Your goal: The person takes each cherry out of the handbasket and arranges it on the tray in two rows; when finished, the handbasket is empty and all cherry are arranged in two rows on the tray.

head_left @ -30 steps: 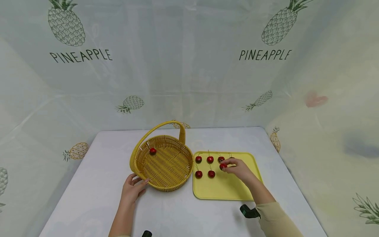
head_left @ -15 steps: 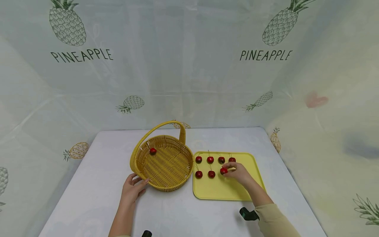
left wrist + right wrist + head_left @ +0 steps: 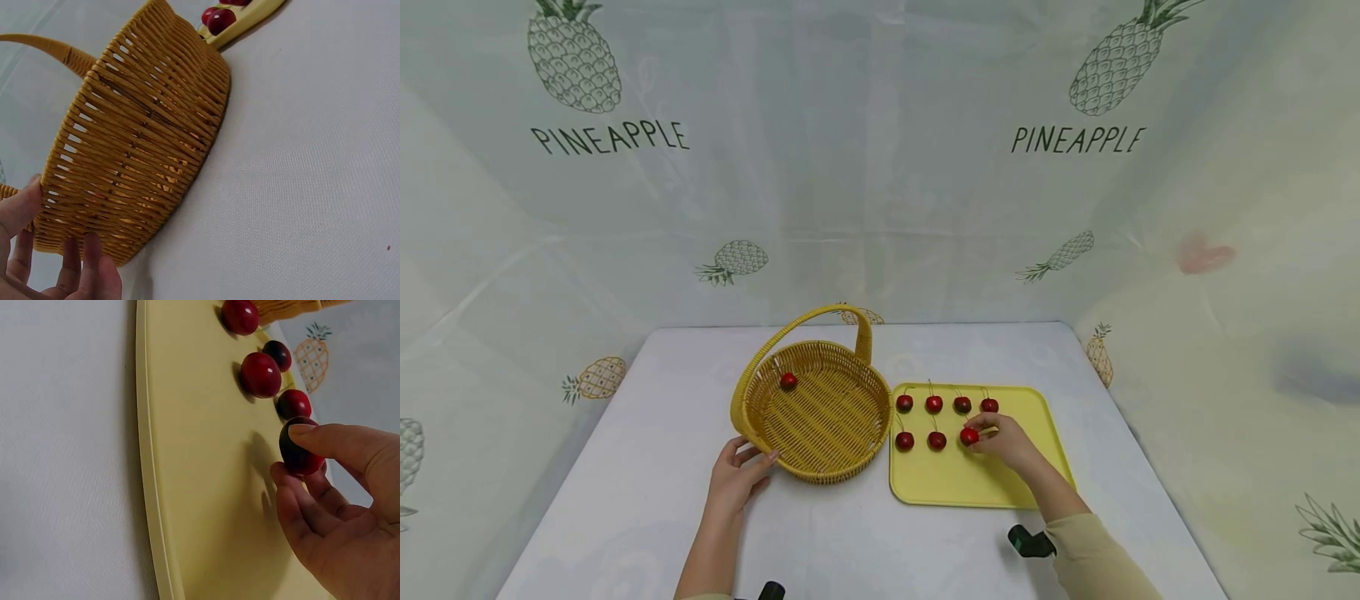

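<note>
My right hand [image 3: 1006, 442] pinches a dark red cherry [image 3: 300, 453] between thumb and fingers, close over the yellow tray [image 3: 977, 487]. Its shadow falls on the tray in the right wrist view. Behind and to the left of it, several cherries with thin stems stand in two rows, among them a front-row cherry [image 3: 936, 441]. My left hand [image 3: 737, 482] holds the near left rim of a yellow woven basket [image 3: 827, 425], thumb on the rim and fingers at the outer wall. One cherry [image 3: 787, 381] lies inside the basket, at its back left.
The basket's arched handle [image 3: 808, 315] rises over its back left side. The basket's right side stands right at the tray's left edge. Both are on a white table [image 3: 842, 550], with a pineapple-print curtain [image 3: 880, 167] behind it. A black wrist-camera mount [image 3: 1030, 542] juts from the right sleeve.
My right hand has moved a little toward me with the cherry, down to the front row. The back-right cherry shows more fully now. My left hand and the basket have stayed put.
</note>
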`<state>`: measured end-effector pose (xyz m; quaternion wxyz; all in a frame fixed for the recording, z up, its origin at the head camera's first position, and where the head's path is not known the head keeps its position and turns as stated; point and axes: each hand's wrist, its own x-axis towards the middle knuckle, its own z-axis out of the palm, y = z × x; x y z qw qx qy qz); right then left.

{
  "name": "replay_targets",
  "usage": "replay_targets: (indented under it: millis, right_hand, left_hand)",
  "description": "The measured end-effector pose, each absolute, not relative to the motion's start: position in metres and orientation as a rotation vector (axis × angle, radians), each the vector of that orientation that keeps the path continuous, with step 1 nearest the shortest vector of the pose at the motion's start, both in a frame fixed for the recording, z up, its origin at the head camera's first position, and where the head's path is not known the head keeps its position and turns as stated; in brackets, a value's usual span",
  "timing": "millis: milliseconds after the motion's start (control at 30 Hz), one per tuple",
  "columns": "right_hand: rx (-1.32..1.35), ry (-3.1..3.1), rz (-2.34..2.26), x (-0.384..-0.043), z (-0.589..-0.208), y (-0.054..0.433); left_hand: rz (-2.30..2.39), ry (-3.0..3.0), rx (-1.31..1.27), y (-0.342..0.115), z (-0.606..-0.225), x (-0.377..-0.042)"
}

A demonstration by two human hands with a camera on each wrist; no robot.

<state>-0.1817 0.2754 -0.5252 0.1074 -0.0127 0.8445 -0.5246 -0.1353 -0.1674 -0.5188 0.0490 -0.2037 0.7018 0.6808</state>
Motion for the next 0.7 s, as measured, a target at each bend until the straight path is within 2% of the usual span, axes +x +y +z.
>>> replay_targets:
  millis: [367,700]
  right_hand:
    - [0.018,2.538,-1.427,-0.187,-0.535,0.275]
    - [-0.063,2.553,-1.372,-0.192,-0.537,0.276]
  left_hand:
    - [2.085,2.127,-0.625,-0.167,-0.518,-0.135]
    - [2.073,2.122,-0.626,-0.167,-0.517,-0.135]
